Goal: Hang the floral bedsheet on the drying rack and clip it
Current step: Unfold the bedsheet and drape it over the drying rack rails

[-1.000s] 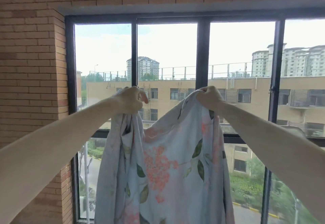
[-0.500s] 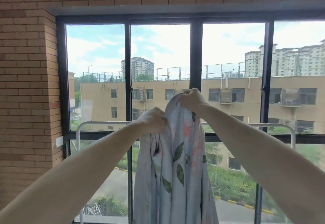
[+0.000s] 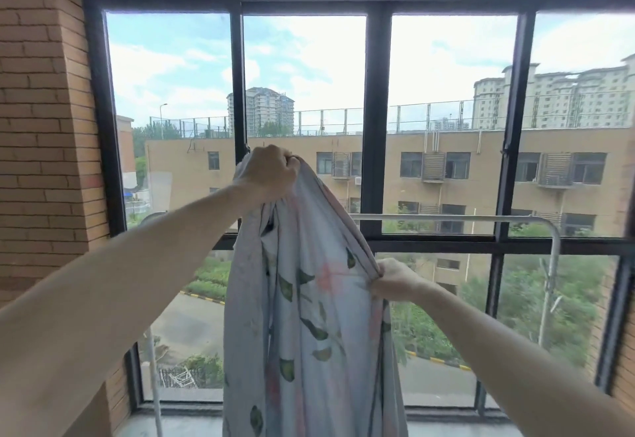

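The floral bedsheet, pale blue with green leaves and pink flowers, hangs bunched in front of me down past the frame's bottom. My left hand grips its top edge, held high above the rail. My right hand pinches the sheet's right edge lower down, below the rail. The white drying rack stands behind the sheet: its top rail runs right to a rounded corner and a post. The sheet hides the rail's middle. No clips are in view.
A black-framed window fills the wall behind the rack, with buildings and trees outside. A brick wall juts out on the left. The rack's left post runs down to the grey floor.
My left hand rose to hold the sheet's top. My right hand let go of the top and dropped to pinch the right edge lower down. The view tilted down, showing more of the rack.
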`<state>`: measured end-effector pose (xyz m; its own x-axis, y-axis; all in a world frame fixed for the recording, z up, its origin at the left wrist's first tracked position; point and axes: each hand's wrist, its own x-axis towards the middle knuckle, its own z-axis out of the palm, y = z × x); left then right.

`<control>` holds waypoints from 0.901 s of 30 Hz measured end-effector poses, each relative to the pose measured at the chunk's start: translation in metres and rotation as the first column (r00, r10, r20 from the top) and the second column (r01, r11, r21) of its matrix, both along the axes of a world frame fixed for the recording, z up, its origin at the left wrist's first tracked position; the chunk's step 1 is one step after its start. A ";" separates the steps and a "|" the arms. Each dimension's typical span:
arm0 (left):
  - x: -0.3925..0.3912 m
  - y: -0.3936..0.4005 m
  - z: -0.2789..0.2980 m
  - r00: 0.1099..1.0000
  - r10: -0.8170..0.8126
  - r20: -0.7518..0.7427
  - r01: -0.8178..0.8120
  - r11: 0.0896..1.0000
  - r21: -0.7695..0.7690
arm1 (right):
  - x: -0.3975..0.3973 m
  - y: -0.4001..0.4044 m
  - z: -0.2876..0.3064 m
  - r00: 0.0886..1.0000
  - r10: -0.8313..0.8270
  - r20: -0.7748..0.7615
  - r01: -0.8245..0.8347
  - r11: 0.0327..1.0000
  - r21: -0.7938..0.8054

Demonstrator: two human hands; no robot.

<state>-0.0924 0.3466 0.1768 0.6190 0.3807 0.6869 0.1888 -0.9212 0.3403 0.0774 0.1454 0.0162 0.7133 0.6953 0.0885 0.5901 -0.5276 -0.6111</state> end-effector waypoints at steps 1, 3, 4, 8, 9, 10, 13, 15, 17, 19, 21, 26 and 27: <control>-0.001 0.004 0.003 1.000 0.026 0.017 -0.026 1.000 -0.008 | 0.003 -0.004 -0.020 1.000 -0.016 -0.019 0.016 0.999 -0.042; -0.002 0.014 0.007 0.996 0.083 0.036 -0.082 0.996 -0.022 | 0.008 -0.013 -0.058 0.995 -0.072 -0.062 0.062 0.985 -0.159; -0.004 0.018 0.009 0.992 0.124 0.028 -0.123 0.992 -0.019 | 0.012 -0.017 -0.073 0.990 -0.105 -0.096 0.085 0.976 -0.198; -0.006 0.038 0.008 0.973 0.231 -0.007 -0.231 0.973 -0.007 | 0.036 -0.027 -0.087 0.958 -0.246 -0.147 0.216 0.957 -0.192; -0.009 0.045 0.006 0.967 0.255 -0.024 -0.255 0.967 -0.002 | 0.044 -0.029 -0.078 0.954 -0.278 -0.112 0.255 0.949 -0.186; -0.013 0.052 0.004 0.958 0.284 -0.052 -0.283 0.959 0.015 | 0.049 -0.033 -0.062 0.947 -0.311 -0.079 0.294 0.939 -0.179; -0.035 0.083 0.002 0.916 0.351 -0.192 -0.343 0.936 0.077 | 0.060 -0.053 0.022 0.934 -0.355 0.029 0.356 0.934 -0.028; -0.052 0.103 0.006 0.900 0.352 -0.258 -0.341 0.936 0.086 | 0.057 -0.064 0.105 0.918 -0.366 0.153 0.339 0.924 0.178; -0.059 0.115 0.011 0.905 0.336 -0.261 -0.324 0.942 0.089 | 0.047 -0.069 0.174 0.873 -0.416 0.256 0.242 0.823 0.514; -0.063 0.119 0.016 0.912 0.343 -0.223 -0.326 0.939 0.114 | 0.037 -0.058 0.203 0.873 -0.361 0.328 0.144 0.833 0.535; -0.070 0.125 0.018 0.908 0.358 -0.218 -0.339 0.933 0.121 | 0.039 -0.050 0.198 0.919 -0.215 0.331 0.155 0.968 0.197; -0.091 0.123 0.031 0.955 0.228 -0.188 -0.222 0.974 0.054 | 0.051 -0.062 0.208 0.822 -0.442 0.360 0.158 0.783 0.601; -0.093 0.120 0.033 0.962 0.194 -0.193 -0.193 0.981 0.028 | 0.051 -0.063 0.203 0.837 -0.390 0.385 0.135 0.828 0.545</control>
<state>-0.1851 0.4663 0.2093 0.6559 0.5008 0.5648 0.4252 -0.8634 0.2716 0.1284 0.0825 0.2191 0.6438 0.2616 0.7191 0.7467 -0.4201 -0.5157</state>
